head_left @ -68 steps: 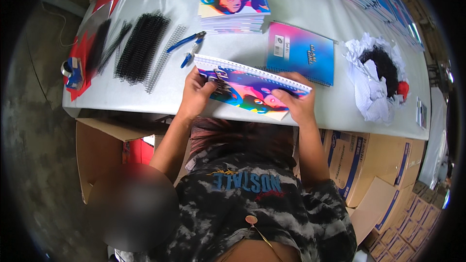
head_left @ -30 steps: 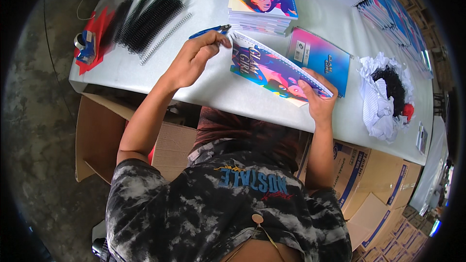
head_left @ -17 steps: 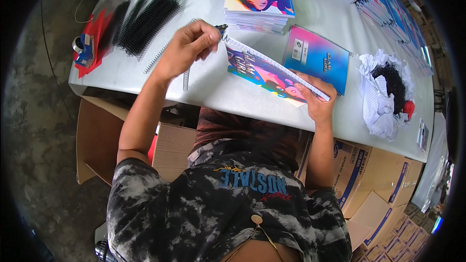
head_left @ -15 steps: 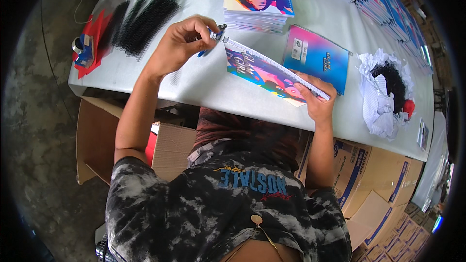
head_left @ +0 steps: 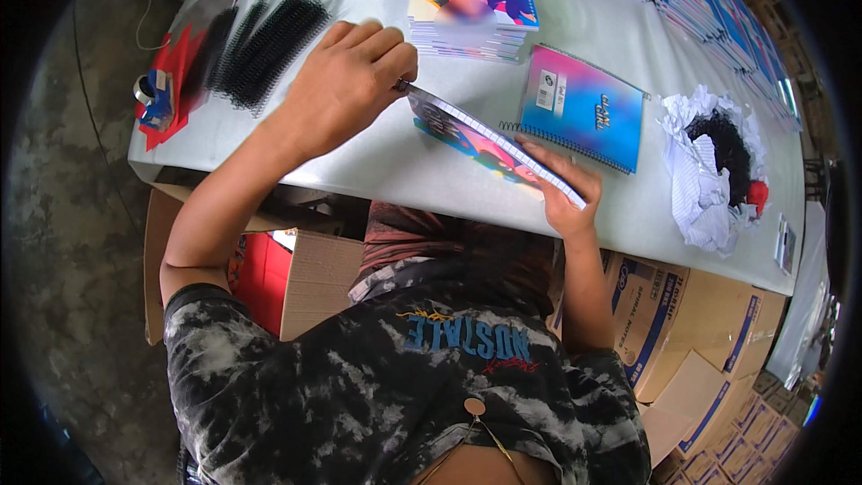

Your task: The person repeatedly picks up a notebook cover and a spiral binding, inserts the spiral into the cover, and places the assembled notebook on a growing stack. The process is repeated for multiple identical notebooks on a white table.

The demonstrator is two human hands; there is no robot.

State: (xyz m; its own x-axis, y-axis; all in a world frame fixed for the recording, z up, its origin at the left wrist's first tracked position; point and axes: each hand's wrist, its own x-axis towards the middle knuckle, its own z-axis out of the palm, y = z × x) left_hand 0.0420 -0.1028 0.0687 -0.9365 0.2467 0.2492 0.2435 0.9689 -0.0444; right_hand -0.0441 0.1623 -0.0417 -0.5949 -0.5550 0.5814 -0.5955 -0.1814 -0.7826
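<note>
Forearms (head_left: 238,184) frame my view, the left one angled out wide from a bent elbow, the right one rising nearly straight toward the table (head_left: 628,216). My left hand (head_left: 355,81) arches over with its back to me, fingers bunched at the left end of a notebook (head_left: 485,151); their tips are hidden, so from this seat I cannot tell whether they pinch anything, though a small dark bit shows just beside them. My right hand (head_left: 570,189) sits lower and is clamped on the notebook's right end.

The notebook is between my two hands, over the near part of the table, slanting down to the right. I see its white page edge as a narrow strip along the top, and under it the cover in purple, pink and green, foreshortened and shaded.

Behind it I have a pink and blue notepad (head_left: 584,108) lying flat, with a wire coil along its near side, a tall stack of books (head_left: 471,40) farther back, and black coils (head_left: 269,45) off to the left
</note>
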